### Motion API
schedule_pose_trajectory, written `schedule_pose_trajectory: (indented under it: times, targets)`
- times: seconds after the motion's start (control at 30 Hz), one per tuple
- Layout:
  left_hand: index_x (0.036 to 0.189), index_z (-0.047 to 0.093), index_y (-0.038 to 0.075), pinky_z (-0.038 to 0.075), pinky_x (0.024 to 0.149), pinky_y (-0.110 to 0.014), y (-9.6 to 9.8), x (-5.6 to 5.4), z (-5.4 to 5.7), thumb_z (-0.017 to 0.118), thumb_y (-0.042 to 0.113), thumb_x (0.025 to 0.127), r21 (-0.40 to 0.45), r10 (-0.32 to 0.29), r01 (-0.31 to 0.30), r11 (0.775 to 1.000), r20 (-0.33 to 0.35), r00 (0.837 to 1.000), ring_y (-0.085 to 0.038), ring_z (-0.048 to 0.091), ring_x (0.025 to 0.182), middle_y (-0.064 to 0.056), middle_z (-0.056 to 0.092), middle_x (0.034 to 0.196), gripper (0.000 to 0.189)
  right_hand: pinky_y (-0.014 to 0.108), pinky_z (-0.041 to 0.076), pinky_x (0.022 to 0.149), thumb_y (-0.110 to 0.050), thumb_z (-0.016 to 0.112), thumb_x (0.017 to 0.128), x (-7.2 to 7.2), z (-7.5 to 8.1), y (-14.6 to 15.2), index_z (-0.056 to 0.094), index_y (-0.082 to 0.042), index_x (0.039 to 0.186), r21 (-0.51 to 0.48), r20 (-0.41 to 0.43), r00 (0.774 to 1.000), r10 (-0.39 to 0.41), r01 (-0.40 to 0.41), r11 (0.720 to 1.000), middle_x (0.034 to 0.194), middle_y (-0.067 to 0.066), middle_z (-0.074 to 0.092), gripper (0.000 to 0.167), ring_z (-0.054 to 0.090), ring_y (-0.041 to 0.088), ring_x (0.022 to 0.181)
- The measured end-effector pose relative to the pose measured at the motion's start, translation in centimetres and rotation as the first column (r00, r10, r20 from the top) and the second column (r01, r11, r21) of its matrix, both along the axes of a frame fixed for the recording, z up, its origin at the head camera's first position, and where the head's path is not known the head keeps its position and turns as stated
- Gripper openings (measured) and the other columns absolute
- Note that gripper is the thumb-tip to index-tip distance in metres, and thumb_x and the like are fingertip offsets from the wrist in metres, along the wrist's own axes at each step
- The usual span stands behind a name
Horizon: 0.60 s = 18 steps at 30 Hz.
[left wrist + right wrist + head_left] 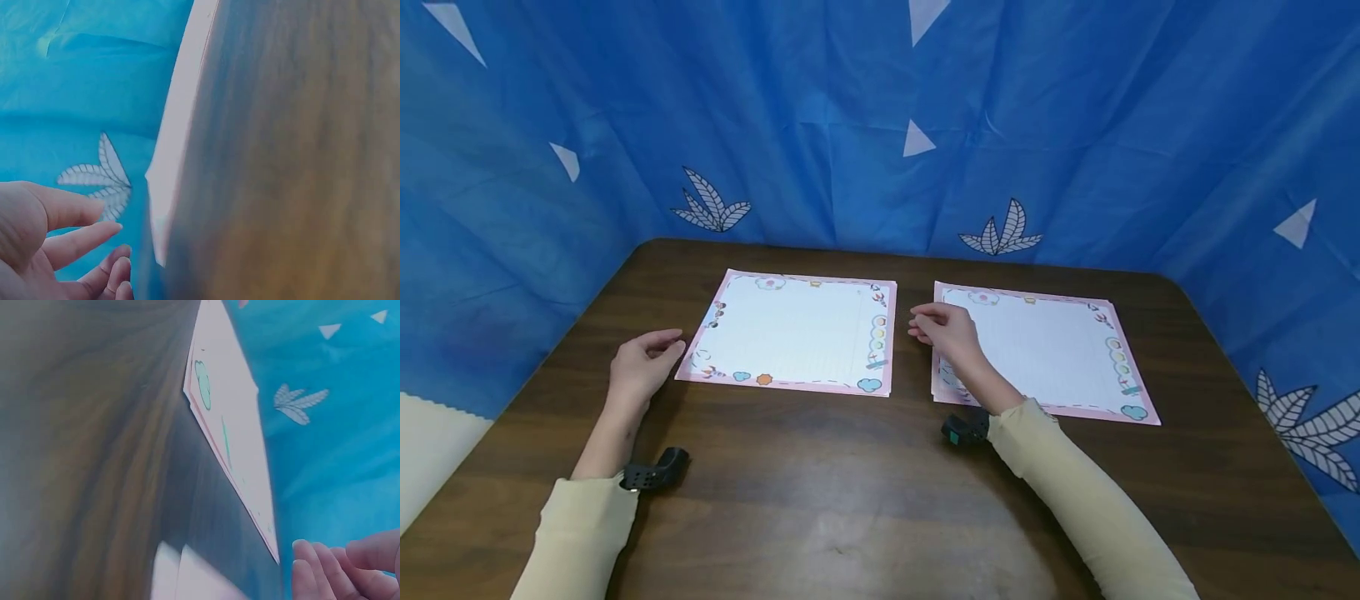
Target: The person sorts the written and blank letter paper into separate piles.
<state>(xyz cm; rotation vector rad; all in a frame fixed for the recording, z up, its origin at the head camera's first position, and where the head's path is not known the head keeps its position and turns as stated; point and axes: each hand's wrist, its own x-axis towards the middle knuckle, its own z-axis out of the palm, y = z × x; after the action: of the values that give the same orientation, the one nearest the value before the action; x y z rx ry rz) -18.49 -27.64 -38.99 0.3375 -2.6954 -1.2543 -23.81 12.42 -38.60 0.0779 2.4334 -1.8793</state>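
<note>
Two white paper sheets with pink, cartoon-decorated borders lie side by side on a table: the left sheet (797, 333) and the right sheet (1045, 350). My left hand (636, 367) is just beside the left sheet's left edge, fingers loosely bent and holding nothing. In the left wrist view its fingers (81, 247) are spread apart from the thumb. My right hand (951, 332) hovers over the left edge of the right sheet, fingertips pointing toward the gap between the sheets. In the right wrist view, its relaxed fingers (319, 569) hold nothing.
The dark brown wooden table (820, 483) extends around both sheets. A blue curtain (865, 192) with white leaf and triangle prints hangs behind and along the sides. Black wrist cameras sit on the left wrist (655, 471) and the right wrist (966, 427).
</note>
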Motion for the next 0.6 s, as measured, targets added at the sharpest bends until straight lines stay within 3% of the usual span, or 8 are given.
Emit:
schedule_pose_trajectory:
  times: [0.13,0.23,0.3,0.47,0.6]
  targets:
    - [0.124,0.057,-0.004,0.038,0.072,-0.038,1.9,0.1,1.2,0.052,0.021,0.096,-0.031,-0.012,0.011,0.999,-0.060,0.998,-0.033,0.047,0.095,-0.025,0.056,0.114,0.039,0.028,0.050,0.077,-0.010,0.057,0.094,1.8,0.6,2.7,0.061,0.002,0.118,-0.016,0.011,1.000,-0.005,0.005,1.000,0.105,0.018,0.064,0.027,0.065,0.027,0.091]
    - [0.125,0.057,-0.003,0.039,0.074,-0.038,4.2,0.0,2.3,0.052,0.021,0.096,0.001,-0.078,0.078,0.997,-0.065,0.995,-0.032,0.045,0.096,-0.022,0.055,0.114,0.038,0.029,0.049,0.080,-0.015,0.057,0.095,2.9,0.7,5.0,0.060,0.001,0.120,0.008,0.010,1.000,-0.020,0.020,1.000,0.108,0.017,0.064,0.030,0.064,0.027,0.094]
    - [0.124,0.058,-0.002,0.039,0.076,-0.038,6.0,-0.2,2.8,0.053,0.021,0.095,0.022,-0.140,0.142,0.990,-0.071,0.988,-0.031,0.046,0.097,-0.020,0.056,0.114,0.037,0.026,0.049,0.079,-0.024,0.059,0.094,3.4,-0.2,6.9,0.061,-0.002,0.120,0.023,-0.022,0.999,-0.040,0.041,0.999,0.108,0.015,0.064,0.035,0.064,0.023,0.093]
    - [0.123,0.059,-0.001,0.042,0.085,-0.038,11.1,-0.8,3.3,0.056,0.016,0.094,0.089,-0.321,0.331,0.940,-0.105,0.941,-0.029,0.051,0.100,-0.017,0.059,0.114,0.034,0.018,0.048,0.074,-0.057,0.062,0.081,4.0,-3.2,12.7,0.063,-0.009,0.117,0.037,-0.128,0.985,-0.118,0.124,0.992,0.106,0.009,0.066,0.060,0.065,0.014,0.089]
    - [0.121,0.061,0.001,0.045,0.084,-0.038,15.0,-1.2,3.2,0.058,0.014,0.093,0.109,-0.401,0.411,0.905,-0.104,0.910,-0.026,0.054,0.098,-0.014,0.062,0.113,0.031,0.019,0.048,0.075,-0.059,0.062,0.079,4.4,-3.7,17.3,0.062,-0.009,0.119,-0.015,-0.113,0.977,-0.179,0.179,0.984,0.108,0.009,0.065,0.064,0.065,0.016,0.092]
